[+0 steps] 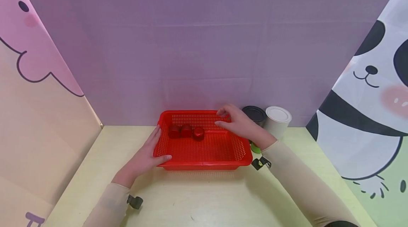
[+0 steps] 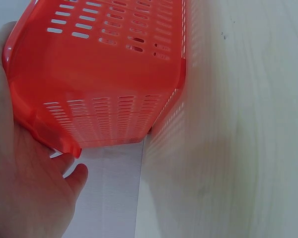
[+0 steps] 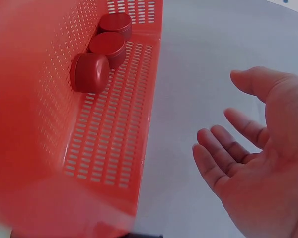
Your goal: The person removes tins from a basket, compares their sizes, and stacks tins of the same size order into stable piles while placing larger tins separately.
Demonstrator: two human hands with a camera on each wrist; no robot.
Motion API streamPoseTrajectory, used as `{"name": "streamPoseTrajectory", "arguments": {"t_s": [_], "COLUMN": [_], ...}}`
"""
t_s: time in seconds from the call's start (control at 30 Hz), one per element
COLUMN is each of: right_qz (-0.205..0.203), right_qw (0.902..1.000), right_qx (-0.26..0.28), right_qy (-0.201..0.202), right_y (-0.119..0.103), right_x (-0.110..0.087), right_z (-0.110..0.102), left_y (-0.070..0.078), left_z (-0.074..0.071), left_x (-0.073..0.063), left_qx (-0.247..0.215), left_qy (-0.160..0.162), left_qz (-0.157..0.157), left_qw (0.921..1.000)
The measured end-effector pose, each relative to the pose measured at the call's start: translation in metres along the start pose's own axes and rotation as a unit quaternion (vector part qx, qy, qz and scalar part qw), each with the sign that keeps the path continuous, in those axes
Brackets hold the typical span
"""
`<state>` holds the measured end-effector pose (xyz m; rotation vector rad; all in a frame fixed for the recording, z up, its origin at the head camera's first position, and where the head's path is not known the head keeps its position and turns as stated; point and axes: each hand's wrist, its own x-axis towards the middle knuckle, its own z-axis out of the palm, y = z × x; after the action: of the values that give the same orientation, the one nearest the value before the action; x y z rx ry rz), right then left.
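A red plastic basket with slotted walls sits on the table. My left hand rests against its left side, thumb over the front left rim and fingers stretched along the outside. Three small round red tins stand in a row inside, at the back left. In the right wrist view, two tins show flat tops, while the nearest tin is turned another way. Above the basket's back right corner hovers my right hand, its fingers loosely bent and nothing in them.
Just right of the basket stand a black-lidded can and a white can with a white lid. A green item shows partly beneath the right forearm. A purple cloth wall rises right behind the basket.
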<state>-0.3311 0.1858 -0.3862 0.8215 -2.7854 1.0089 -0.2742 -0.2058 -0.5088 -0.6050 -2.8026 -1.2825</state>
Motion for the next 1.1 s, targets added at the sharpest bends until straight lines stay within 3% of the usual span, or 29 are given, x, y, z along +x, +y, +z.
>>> {"name": "streamPoseTrajectory", "arguments": {"t_s": [0.2,0.37,0.63,0.87,1.1], "right_qz": [-0.024,-0.016,-0.026,0.022,0.022], "right_qw": [0.9987,0.9961,0.9929,0.9882,0.9838], "right_qx": [-0.009,0.002,0.012,0.011,-0.023], "right_qy": [-0.045,-0.087,-0.115,-0.151,-0.176], "right_y": [-0.002,0.000,0.012,0.016,0.022], "right_x": [0.026,0.040,0.059,0.068,0.072], "right_z": [0.011,0.018,0.036,0.057,0.077], "left_y": [-0.001,0.000,-0.002,-0.003,-0.004], "left_z": [0.002,0.001,0.000,-0.001,-0.003], "left_x": [0.000,0.000,0.000,-0.002,-0.004], "left_qx": [-0.002,-0.002,-0.002,0.001,0.003], "left_qy": [0.001,0.000,0.000,0.003,-0.001], "left_qz": [0.003,0.002,0.002,0.007,0.008], "left_qw": [1.0000,1.0000,1.0000,1.0000,1.0000]}}
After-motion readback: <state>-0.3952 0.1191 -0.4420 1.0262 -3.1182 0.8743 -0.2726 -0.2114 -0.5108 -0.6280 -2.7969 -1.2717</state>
